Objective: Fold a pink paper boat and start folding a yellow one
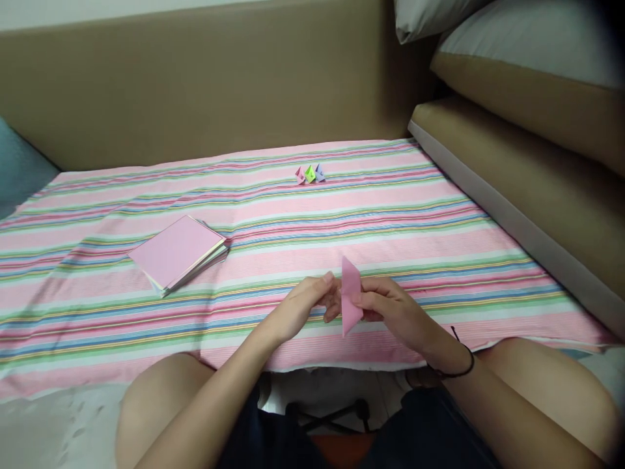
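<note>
A folded pink paper (351, 296) stands upright above the near part of the striped cloth, its shape a trapezoid with pointed ends at top and bottom. My right hand (390, 305) pinches it from the right, thumb on the face toward me and the fingers behind. Just left of the paper is my left hand (311, 296), thumb raised and fingers loosely bent and apart. Whether its fingertips touch the paper's left edge I cannot tell.
A stack of coloured paper sheets (178, 254), pink on top, lies on the striped cloth (273, 228) at left. Three small folded paper pieces, pink (299, 176), green (310, 174) and purple (319, 172), stand farther back. Cushions (508, 189) rise at right; a padded backrest (219, 85) runs behind.
</note>
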Demonstrator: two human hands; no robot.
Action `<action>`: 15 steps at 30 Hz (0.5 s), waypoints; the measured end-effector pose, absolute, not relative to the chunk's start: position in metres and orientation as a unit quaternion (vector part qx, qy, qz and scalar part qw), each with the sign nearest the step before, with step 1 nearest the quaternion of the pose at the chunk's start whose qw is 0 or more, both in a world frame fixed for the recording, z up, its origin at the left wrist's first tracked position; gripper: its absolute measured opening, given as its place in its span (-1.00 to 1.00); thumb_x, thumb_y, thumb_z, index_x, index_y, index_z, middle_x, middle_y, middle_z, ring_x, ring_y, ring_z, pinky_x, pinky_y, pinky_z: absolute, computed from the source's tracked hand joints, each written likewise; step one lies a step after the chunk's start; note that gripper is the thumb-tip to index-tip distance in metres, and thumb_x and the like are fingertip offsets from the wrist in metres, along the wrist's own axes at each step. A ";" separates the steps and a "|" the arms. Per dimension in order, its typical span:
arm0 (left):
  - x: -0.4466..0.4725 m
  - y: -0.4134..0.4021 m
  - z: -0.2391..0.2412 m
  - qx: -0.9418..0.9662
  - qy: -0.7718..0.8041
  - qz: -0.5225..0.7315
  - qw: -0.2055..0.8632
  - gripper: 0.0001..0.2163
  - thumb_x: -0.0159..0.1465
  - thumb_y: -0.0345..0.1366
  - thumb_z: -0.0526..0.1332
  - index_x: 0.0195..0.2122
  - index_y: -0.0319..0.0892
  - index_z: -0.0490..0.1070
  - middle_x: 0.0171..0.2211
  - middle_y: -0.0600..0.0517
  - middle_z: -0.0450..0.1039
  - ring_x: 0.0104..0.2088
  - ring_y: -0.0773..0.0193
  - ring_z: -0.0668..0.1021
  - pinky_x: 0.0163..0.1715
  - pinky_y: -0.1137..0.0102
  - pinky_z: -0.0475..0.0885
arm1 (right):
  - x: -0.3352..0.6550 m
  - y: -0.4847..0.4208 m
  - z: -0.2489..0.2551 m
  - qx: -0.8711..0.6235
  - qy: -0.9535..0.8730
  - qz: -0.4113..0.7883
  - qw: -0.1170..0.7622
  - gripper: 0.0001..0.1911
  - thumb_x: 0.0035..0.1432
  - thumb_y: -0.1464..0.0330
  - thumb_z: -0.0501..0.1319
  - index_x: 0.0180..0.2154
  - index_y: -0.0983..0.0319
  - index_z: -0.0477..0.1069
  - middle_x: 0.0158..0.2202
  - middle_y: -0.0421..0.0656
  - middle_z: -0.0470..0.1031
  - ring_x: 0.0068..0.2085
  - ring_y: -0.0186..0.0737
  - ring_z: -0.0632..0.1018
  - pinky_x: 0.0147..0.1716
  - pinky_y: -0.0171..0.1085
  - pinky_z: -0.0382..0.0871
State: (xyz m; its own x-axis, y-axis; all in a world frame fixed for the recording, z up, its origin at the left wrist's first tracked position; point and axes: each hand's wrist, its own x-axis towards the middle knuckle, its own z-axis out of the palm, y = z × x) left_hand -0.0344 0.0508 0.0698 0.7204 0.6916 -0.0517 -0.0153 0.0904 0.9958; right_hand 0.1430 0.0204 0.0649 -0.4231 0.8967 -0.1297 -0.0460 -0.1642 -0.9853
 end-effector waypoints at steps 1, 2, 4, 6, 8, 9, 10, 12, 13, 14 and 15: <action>-0.034 0.050 0.070 0.628 0.274 0.257 0.682 -0.54 0.36 -0.04 -0.12 -0.55 -0.24 0.25 -0.60 0.09 0.20 -0.53 0.38 0.27 -0.44 0.42 0.18 | 0.142 0.020 0.063 -0.401 -0.531 0.652 0.364 -0.68 0.11 0.14 0.14 -0.52 0.20 0.45 -0.62 -0.22 0.27 -0.56 -0.34 0.22 -0.54 -0.30 0.14; -0.033 0.049 0.070 0.632 0.283 0.258 0.673 -0.57 0.35 -0.06 -0.07 -0.56 -0.23 0.23 -0.60 0.09 0.20 -0.53 0.38 0.27 -0.45 0.43 0.18 | 0.141 0.021 0.061 -0.404 -0.528 0.651 0.366 -0.67 0.11 0.13 0.14 -0.53 0.19 0.43 -0.63 -0.22 0.26 -0.57 -0.34 0.22 -0.54 -0.29 0.14; -0.032 0.048 0.071 0.633 0.315 0.264 0.656 -0.61 0.31 -0.11 0.01 -0.60 -0.22 0.18 -0.62 0.10 0.16 -0.55 0.40 0.24 -0.49 0.44 0.14 | 0.138 0.022 0.057 -0.410 -0.532 0.641 0.372 -0.64 0.11 0.11 0.15 -0.58 0.20 0.35 -0.65 -0.25 0.18 -0.58 -0.36 0.18 -0.57 -0.31 0.10; -0.031 0.048 0.071 0.624 0.346 0.266 0.648 -0.63 0.28 -0.12 0.05 -0.61 -0.21 0.15 -0.65 0.14 0.07 -0.59 0.43 0.16 -0.56 0.45 0.07 | 0.137 0.023 0.055 -0.410 -0.543 0.630 0.376 -0.59 0.12 0.10 0.16 -0.62 0.21 0.24 -0.65 -0.30 0.07 -0.59 -0.40 0.10 -0.59 -0.32 0.02; -0.032 0.048 0.072 0.622 0.360 0.255 0.647 -0.63 0.27 -0.10 0.05 -0.60 -0.20 0.14 -0.66 0.17 -0.02 -0.62 0.45 0.07 -0.60 0.46 -0.02 | 0.137 0.025 0.055 -0.404 -0.557 0.622 0.375 -0.59 0.15 0.10 0.15 -0.59 0.21 0.19 -0.63 -0.32 0.01 -0.58 -0.42 0.06 -0.59 -0.33 -0.04; -0.032 0.048 0.073 0.629 0.361 0.246 0.643 -0.62 0.27 -0.09 0.06 -0.60 -0.21 0.15 -0.66 0.17 -0.04 -0.62 0.46 0.05 -0.60 0.46 -0.04 | 0.138 0.026 0.055 -0.403 -0.561 0.619 0.374 -0.61 0.16 0.10 0.14 -0.56 0.21 0.21 -0.61 -0.33 0.01 -0.57 -0.42 0.07 -0.58 -0.33 -0.06; -0.033 0.048 0.073 0.638 0.360 0.236 0.639 -0.62 0.27 -0.08 0.06 -0.60 -0.21 0.15 -0.66 0.17 -0.04 -0.62 0.46 0.04 -0.61 0.46 -0.05 | 0.139 0.027 0.056 -0.404 -0.564 0.617 0.372 -0.63 0.18 0.10 0.13 -0.51 0.21 0.23 -0.60 -0.33 0.03 -0.56 -0.42 0.09 -0.58 -0.34 -0.05; -0.034 0.048 0.075 0.655 0.356 0.224 0.627 -0.61 0.27 -0.08 0.06 -0.60 -0.23 0.18 -0.65 0.16 -0.02 -0.61 0.46 0.05 -0.60 0.46 -0.05 | 0.142 0.028 0.057 -0.406 -0.566 0.616 0.368 -0.67 0.20 0.09 0.12 -0.44 0.21 0.25 -0.58 -0.32 0.09 -0.54 -0.41 0.14 -0.57 -0.34 -0.02; -0.034 0.048 0.075 0.660 0.357 0.225 0.622 -0.61 0.28 -0.08 0.06 -0.60 -0.23 0.19 -0.64 0.16 -0.01 -0.61 0.46 0.06 -0.60 0.46 -0.04 | 0.143 0.029 0.058 -0.403 -0.569 0.618 0.364 -0.67 0.20 0.09 0.12 -0.43 0.21 0.26 -0.57 -0.32 0.12 -0.53 -0.40 0.16 -0.56 -0.34 0.01; -0.034 0.048 0.075 0.663 0.358 0.228 0.616 -0.61 0.28 -0.09 0.06 -0.60 -0.24 0.22 -0.64 0.15 0.01 -0.61 0.46 0.07 -0.60 0.47 -0.03 | 0.144 0.030 0.057 -0.399 -0.573 0.619 0.360 -0.67 0.20 0.10 0.13 -0.43 0.21 0.26 -0.56 -0.31 0.14 -0.52 -0.40 0.18 -0.55 -0.34 0.03; -0.034 0.048 0.075 0.667 0.356 0.232 0.612 -0.61 0.29 -0.09 0.05 -0.59 -0.25 0.25 -0.64 0.15 0.03 -0.61 0.45 0.08 -0.59 0.47 0.00 | 0.144 0.030 0.056 -0.396 -0.579 0.617 0.357 -0.66 0.20 0.10 0.13 -0.43 0.22 0.26 -0.55 -0.30 0.16 -0.51 -0.40 0.20 -0.54 -0.34 0.04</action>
